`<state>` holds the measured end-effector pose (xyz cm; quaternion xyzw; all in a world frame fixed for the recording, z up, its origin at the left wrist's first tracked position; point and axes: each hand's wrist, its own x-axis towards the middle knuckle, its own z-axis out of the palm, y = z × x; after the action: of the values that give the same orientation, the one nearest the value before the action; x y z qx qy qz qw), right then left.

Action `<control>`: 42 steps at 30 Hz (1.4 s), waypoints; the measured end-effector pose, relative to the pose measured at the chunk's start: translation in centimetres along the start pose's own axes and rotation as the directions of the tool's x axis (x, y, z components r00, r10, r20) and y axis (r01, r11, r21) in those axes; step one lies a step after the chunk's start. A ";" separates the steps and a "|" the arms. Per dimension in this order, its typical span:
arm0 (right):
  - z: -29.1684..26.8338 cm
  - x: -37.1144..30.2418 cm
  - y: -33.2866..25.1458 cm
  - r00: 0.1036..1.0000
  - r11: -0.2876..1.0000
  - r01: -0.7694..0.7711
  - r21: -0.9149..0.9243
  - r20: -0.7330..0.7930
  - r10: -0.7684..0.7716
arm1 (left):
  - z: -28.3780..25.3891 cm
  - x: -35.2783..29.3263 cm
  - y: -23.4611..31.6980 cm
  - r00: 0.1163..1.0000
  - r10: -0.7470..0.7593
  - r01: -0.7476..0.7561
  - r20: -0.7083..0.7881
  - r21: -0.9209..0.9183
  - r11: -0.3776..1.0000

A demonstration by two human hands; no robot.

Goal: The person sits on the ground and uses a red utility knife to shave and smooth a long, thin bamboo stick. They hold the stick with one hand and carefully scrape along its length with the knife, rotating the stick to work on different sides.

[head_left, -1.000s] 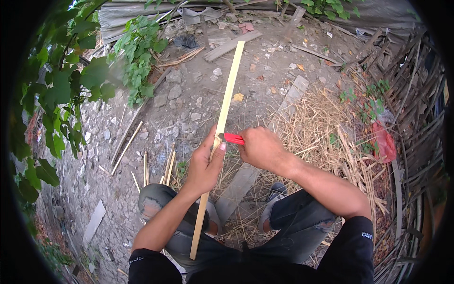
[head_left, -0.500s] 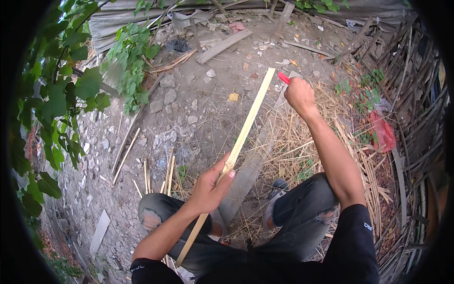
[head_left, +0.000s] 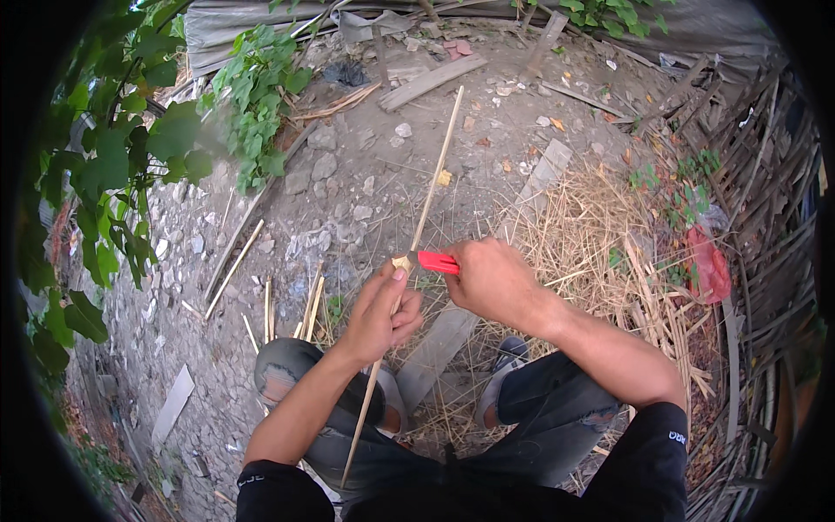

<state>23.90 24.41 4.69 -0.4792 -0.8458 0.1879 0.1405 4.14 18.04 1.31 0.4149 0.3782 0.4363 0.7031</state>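
Observation:
A long, pale bamboo strip (head_left: 439, 170) runs from above my knees toward the far ground, its narrow edge facing up. My left hand (head_left: 376, 317) is closed round its middle, thumb uppermost. By that thumb sits a small pale-yellow piece (head_left: 401, 263); whether it is part of the strip I cannot tell. My right hand (head_left: 491, 278) grips a red-handled knife (head_left: 437, 262) just right of the left thumb. The knife's front end meets the strip there, and its blade is mostly hidden.
Between my feet lies a grey plank (head_left: 439, 352). Straw-like shavings (head_left: 583, 230) cover the ground on the right, beside cut strips (head_left: 674, 335) and a red bag (head_left: 709, 265). More thin strips (head_left: 315, 304) stand near my left knee. Leafy vines (head_left: 104, 165) hang at left.
My right hand has brought the knife back from beyond the strip's far end to beside my left thumb. The strip has turned from its broad face to its narrow edge.

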 end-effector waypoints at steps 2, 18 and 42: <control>0.8 0.2 0.3 1.000 1.000 0.007 -0.002 0.018 -0.007 | -0.2 0.2 -0.5 0.999 -0.026 0.026 0.026 -0.018 0.999; -1.4 6.9 11.5 0.911 0.909 -0.334 -0.248 -0.333 0.244 | 0.4 -1.6 -1.8 0.968 -0.233 0.227 0.092 0.071 0.971; -2.8 3.5 16.5 0.848 0.875 -0.454 -0.167 -0.384 0.366 | -1.0 -0.4 -0.7 0.994 -0.103 0.101 0.026 0.087 0.991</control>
<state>35.86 35.72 -0.10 -0.6889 -0.7022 0.0193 0.1789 3.30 17.74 0.38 0.4316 0.4065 0.3768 0.7117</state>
